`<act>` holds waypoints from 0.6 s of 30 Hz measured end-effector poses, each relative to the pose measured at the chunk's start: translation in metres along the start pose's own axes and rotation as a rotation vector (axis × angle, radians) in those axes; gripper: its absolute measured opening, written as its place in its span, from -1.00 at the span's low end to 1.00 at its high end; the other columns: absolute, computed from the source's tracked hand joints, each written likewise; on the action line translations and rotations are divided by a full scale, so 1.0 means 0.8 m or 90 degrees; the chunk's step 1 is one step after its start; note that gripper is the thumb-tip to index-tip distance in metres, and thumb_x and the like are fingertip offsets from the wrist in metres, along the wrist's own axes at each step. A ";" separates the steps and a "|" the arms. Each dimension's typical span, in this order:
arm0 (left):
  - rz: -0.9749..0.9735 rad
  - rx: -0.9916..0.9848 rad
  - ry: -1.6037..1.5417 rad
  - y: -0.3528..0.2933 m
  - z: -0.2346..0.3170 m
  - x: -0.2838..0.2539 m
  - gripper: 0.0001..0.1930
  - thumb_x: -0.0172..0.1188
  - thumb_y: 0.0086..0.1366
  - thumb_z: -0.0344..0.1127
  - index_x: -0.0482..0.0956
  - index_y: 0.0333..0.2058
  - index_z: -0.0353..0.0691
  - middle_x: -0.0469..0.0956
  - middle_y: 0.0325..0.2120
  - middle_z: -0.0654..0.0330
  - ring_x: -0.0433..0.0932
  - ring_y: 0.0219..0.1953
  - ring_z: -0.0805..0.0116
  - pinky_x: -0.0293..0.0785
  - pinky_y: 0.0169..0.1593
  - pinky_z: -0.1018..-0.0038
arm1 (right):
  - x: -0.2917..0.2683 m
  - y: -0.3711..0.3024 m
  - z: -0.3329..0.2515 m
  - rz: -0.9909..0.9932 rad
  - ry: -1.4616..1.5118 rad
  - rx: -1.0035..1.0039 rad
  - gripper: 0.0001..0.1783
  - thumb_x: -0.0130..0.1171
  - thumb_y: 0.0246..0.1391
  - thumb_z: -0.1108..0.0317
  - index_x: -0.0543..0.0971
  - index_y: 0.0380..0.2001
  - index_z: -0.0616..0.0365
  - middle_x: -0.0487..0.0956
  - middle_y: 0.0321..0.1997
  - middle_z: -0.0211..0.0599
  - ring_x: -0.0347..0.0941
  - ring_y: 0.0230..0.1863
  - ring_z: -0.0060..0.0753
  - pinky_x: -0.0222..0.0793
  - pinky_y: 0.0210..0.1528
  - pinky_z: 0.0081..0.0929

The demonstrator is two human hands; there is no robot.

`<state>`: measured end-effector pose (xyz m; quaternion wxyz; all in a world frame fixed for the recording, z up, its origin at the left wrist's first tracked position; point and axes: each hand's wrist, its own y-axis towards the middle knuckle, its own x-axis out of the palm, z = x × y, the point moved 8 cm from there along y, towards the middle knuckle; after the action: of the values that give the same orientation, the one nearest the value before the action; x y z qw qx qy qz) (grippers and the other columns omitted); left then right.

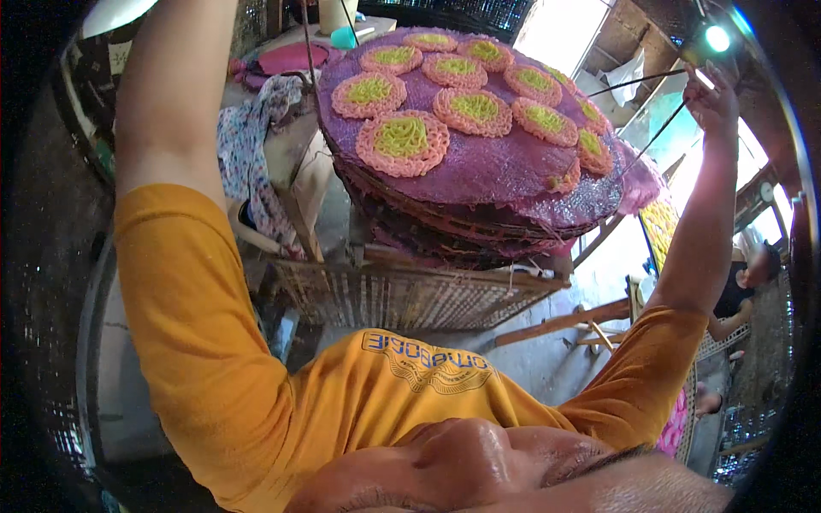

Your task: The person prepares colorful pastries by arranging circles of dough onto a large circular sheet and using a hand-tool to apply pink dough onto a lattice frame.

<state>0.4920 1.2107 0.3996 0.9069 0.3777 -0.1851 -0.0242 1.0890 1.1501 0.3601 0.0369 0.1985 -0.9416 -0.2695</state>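
My right hand [713, 101] is raised at the upper right with its fingers curled. Two thin black cords [641, 84] run up to those fingers from the right side of a tall stack of round purple trays [505, 175]. On the top tray lie several round lacy pieces [402, 144], pink around the rim with yellow-green strands in the middle. The stack is tilted in view, and its lower layers show ragged edges. My left forearm [175, 94] reaches up past the top edge, so my left hand is out of view. Two more cords hang at the stack's left side.
A woven bamboo stand [410, 295] holds the stack in front of me. A flowered cloth [252, 158] hangs at the left. Behind are a turquoise cup [344, 38] and a pink round tray [295, 58]. A lit bulb [717, 38] hangs near my right hand. Another person [753, 278] is at the far right.
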 end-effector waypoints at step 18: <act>-0.088 -0.039 -0.132 0.002 -0.003 0.023 -0.96 0.04 0.07 -0.53 0.44 -0.49 -0.39 0.47 -0.56 0.10 0.48 -0.49 0.37 0.43 -0.48 0.59 | -0.016 -0.028 0.010 0.308 0.083 0.070 -0.67 -0.02 0.01 0.32 0.34 -0.11 0.14 0.45 -0.31 -0.01 0.38 -0.48 -0.36 0.32 -0.47 -0.47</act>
<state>0.5094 1.2102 0.4052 0.8902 0.3573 -0.2504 -0.1308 1.1072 1.1416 0.3416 0.1504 -0.0138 -0.9705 -0.1880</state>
